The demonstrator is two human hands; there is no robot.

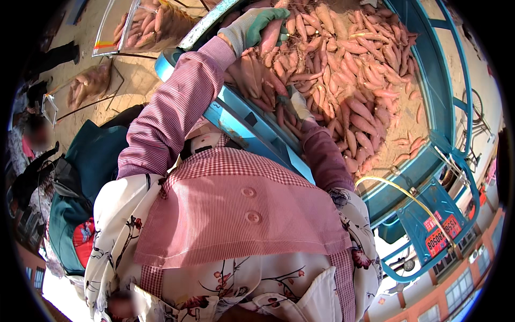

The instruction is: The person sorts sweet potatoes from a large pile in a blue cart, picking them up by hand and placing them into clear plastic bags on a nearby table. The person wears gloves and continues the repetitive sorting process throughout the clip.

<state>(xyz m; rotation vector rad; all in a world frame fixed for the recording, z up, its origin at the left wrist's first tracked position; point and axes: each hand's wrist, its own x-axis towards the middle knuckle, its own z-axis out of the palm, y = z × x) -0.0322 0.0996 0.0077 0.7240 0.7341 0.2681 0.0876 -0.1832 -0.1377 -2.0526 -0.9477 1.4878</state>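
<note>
My left hand [257,27], in a grey knit glove with a green coated palm, is closed around a reddish sweet potato [270,37] at the near left of the heap. To its lower right, my right hand [297,102], in a similar glove, reaches down among the sweet potatoes by the near side wall. Its fingertips are partly hidden, beside the end of a long sweet potato [275,82]; whether it grips one is unclear. A large heap of sweet potatoes [342,60], with thin roots, fills much of a blue metal cargo bed.
The bed's blue near wall [257,120] lies between my body and the heap. A yellow hose or cord [402,191] arches over the right corner. Clear plastic bags of sweet potatoes [147,26] stand in metal frames at left. A person in dark green [94,155] is close on my left.
</note>
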